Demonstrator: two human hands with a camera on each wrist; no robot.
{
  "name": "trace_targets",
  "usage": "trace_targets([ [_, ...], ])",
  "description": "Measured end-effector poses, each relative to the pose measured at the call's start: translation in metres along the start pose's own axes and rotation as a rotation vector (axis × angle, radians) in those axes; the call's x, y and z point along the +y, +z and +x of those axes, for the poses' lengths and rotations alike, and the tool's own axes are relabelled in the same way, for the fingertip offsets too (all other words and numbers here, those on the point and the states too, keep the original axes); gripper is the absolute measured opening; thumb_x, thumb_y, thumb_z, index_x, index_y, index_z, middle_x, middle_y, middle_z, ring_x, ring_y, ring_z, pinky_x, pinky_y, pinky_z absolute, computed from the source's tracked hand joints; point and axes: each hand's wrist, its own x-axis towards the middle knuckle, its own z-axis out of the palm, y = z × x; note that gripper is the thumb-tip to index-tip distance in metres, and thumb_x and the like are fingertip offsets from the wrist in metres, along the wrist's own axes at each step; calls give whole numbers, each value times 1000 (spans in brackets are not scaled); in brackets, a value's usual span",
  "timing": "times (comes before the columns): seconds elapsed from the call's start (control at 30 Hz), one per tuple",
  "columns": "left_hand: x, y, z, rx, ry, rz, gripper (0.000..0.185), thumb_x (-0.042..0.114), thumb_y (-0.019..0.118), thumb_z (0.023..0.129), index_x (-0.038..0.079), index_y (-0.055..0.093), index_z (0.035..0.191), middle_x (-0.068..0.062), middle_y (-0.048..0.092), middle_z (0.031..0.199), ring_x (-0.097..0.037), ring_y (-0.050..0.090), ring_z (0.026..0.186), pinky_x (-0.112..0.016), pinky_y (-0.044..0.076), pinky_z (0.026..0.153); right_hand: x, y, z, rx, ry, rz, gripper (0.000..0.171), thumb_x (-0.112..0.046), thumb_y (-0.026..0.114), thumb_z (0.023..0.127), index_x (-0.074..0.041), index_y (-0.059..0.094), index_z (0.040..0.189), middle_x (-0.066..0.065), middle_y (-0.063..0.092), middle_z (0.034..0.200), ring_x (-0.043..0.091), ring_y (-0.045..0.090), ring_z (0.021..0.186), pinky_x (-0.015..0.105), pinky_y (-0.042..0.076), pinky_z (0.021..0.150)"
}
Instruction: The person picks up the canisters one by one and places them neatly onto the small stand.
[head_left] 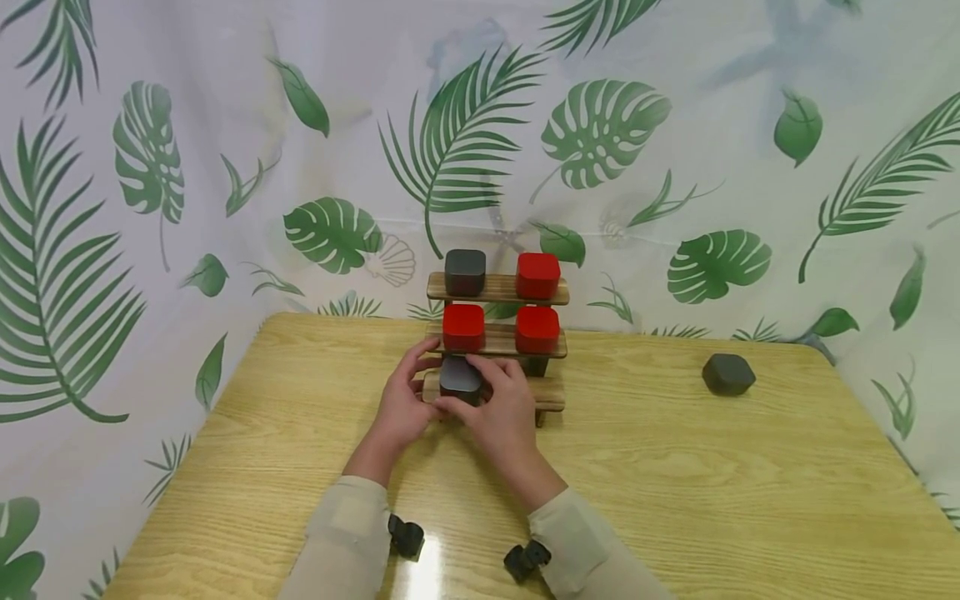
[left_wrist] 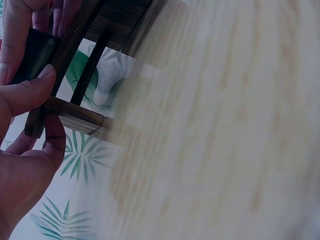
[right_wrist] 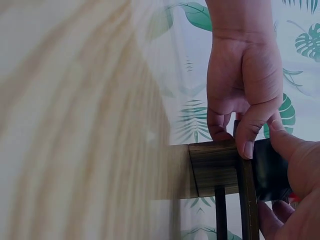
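Note:
A small dark grey rounded block [head_left: 461, 377] sits at the left of the lowest tier of a three-step wooden display stand [head_left: 550, 395]. My right hand [head_left: 504, 406] pinches this block, with the thumb at its front; the right wrist view shows other fingers [right_wrist: 270, 220] reaching behind it. At the stand's left end, my left hand [head_left: 401, 408] curls around the lowest plank, and in the left wrist view a finger [left_wrist: 55, 137] hooks under that end. The left thumb [right_wrist: 248, 149] lies at the plank's front edge, close to the block.
On the middle tier are two red blocks [head_left: 463, 327]. The top tier bears a dark block [head_left: 465, 272] and a red block [head_left: 537, 276]. Another dark block [head_left: 728, 374] lies on the wooden table [head_left: 675, 483] to the right. A leaf-print cloth [head_left: 480, 142] hangs behind.

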Motion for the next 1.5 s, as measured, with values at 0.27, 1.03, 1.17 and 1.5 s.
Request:
trace_targets([
  [0.27,4,1,-1,6,-38,20,98,-22,79,68,27,49,147,-3,49,143,-35,59,103,-40,52,77,7,-12,-1,20,-3,44,64,-31,95,65,-11,73,122,9,56,106,28,57,87,35,54,73],
  [1.03,31,4,-9,-8,-65,-3,97,-27,74,66,12,44,149,-12,43,150,-38,47,127,-55,40,95,34,-53,-7,78,32,75,61,-28,96,64,-5,74,116,18,60,100,29,62,85,39,56,75],
  [1.17,39,4,-12,-9,-79,-12,95,-26,74,67,13,45,149,-12,44,148,-38,48,126,-55,42,94,41,-58,-7,90,16,77,61,-27,97,63,-5,73,115,16,60,101,29,63,87,40,56,76],
  [1.5,39,4,-12,-10,-79,-14,95,-26,74,68,13,45,149,-11,43,149,-38,49,125,-54,43,93,53,-68,-3,86,66,64,64,-29,97,63,-3,73,117,14,61,104,26,66,89,39,57,79],
])
